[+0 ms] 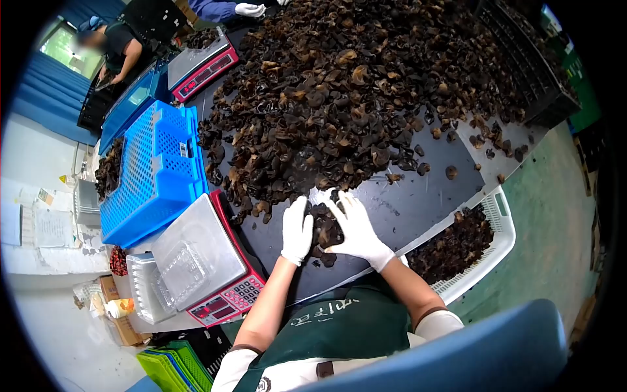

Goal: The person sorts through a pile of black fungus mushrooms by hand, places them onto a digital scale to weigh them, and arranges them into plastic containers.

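A small heap of dark wood ear mushrooms lies on the dark tabletop between my two white-gloved hands. Along its left side is my left hand, fingers stretched out and pointing away from me. On the other side my right hand has its fingers and thumb spread around the heap, touching its edge. Just beyond my fingertips begins a large pile of wood ear mushrooms, brown and black, covering much of the table. Some pieces under my right hand are hidden.
A red scale bearing a clear plastic tray is at left, near a blue crate. At right is a white basket of mushrooms. Another scale, a co-worker's gloved hand and a person are farther off.
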`<state>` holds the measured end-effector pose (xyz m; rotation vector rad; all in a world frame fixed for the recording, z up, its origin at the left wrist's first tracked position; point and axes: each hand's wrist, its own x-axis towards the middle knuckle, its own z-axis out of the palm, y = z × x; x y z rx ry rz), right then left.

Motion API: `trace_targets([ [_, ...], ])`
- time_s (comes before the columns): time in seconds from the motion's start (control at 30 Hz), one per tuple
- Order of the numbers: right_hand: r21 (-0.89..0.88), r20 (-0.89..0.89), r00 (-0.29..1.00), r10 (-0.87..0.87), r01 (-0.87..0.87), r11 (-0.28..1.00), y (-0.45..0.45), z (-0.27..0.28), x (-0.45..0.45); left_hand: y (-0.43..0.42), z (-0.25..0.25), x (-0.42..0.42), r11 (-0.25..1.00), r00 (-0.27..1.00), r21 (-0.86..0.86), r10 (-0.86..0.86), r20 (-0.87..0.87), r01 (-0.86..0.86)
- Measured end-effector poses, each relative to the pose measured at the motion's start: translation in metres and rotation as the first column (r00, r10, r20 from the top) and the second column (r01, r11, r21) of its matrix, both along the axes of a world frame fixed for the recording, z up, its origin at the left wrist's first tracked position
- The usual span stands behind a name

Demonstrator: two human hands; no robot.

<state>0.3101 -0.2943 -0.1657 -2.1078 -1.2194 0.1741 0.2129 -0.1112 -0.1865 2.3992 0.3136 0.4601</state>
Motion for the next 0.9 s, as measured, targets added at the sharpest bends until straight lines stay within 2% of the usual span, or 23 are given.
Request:
trace_targets([
  [0.03, 0.025, -0.023, 0.999, 0.036, -0.036, 0.999, 0.01, -0.001, 0.003, 0.0, -0.003, 0.007, 0.997, 0.997, 0.011, -0.072, 0.03, 0.072],
  [0.07, 0.04, -0.065, 0.997, 0.036, -0.033, 0.999, 0.018, -0.001, 0.003, 0.0, -0.004, 0.007, 0.989, 0.989, -0.058, -0.134, 0.06, 0.138],
  [0.1, 0.057, -0.028, 0.998, 0.056, -0.054, 0.997, 0.024, -0.008, 0.004, 0.0, -0.003, 0.007, 0.971, 0.977, -0.125, -0.194, 0.093, 0.204],
  [0.2, 0.088, -0.009, 0.991, 0.133, -0.132, 0.987, 0.03, -0.019, -0.002, -0.008, -0.01, -0.005, 0.964, 0.991, -0.252, -0.056, 0.125, 0.086],
  [0.3, 0.113, -0.092, 0.993, 0.079, -0.068, 0.991, 0.033, -0.014, -0.014, -0.025, 0.002, -0.008, 0.919, 0.98, -0.394, 0.102, 0.172, -0.027],
  [0.4, 0.212, -0.163, 0.984, 0.074, -0.038, 0.977, 0.048, -0.018, -0.018, -0.033, 0.016, -0.005, 0.899, 0.925, -0.412, 0.274, 0.263, -0.149],
  [0.43, 0.261, -0.165, 0.984, 0.071, -0.026, 0.965, 0.054, -0.012, -0.021, -0.033, 0.028, -0.008, 0.844, 0.913, -0.508, 0.331, 0.24, -0.173],
  [0.5, 0.37, -0.181, 0.98, 0.088, -0.015, 0.929, 0.074, 0.009, -0.03, -0.024, 0.05, -0.017, 0.844, 0.887, -0.484, 0.387, 0.25, -0.232],
  [0.53, 0.39, -0.177, 0.975, 0.133, -0.055, 0.919, 0.088, 0.022, -0.035, -0.015, 0.064, -0.024, 0.827, 0.866, -0.507, 0.42, 0.272, -0.242],
  [0.57, 0.411, -0.171, 0.97, 0.175, -0.091, 0.907, 0.105, 0.037, -0.041, -0.003, 0.079, -0.032, 0.848, 0.844, -0.457, 0.436, 0.312, -0.269],
  [0.63, 0.486, -0.117, 0.952, 0.282, -0.192, 0.852, 0.138, 0.084, -0.055, 0.02, 0.11, -0.054, 0.754, 0.772, -0.564, 0.564, 0.294, -0.336],
  [0.7, 0.517, -0.064, 0.929, 0.364, -0.281, 0.809, 0.179, 0.109, -0.079, 0.054, 0.133, -0.081, 0.794, 0.681, -0.484, 0.584, 0.441, -0.368],
  [0.83, 0.535, -0.153, 0.783, 0.603, -0.447, 0.717, 0.246, 0.157, -0.139, 0.121, 0.169, -0.163, 0.725, 0.603, -0.393, 0.689, 0.403, -0.566],
  [0.9, 0.534, -0.129, 0.77, 0.625, -0.477, 0.698, 0.277, 0.155, -0.176, 0.155, 0.167, -0.209, 0.643, 0.553, -0.358, 0.766, 0.328, -0.677],
])
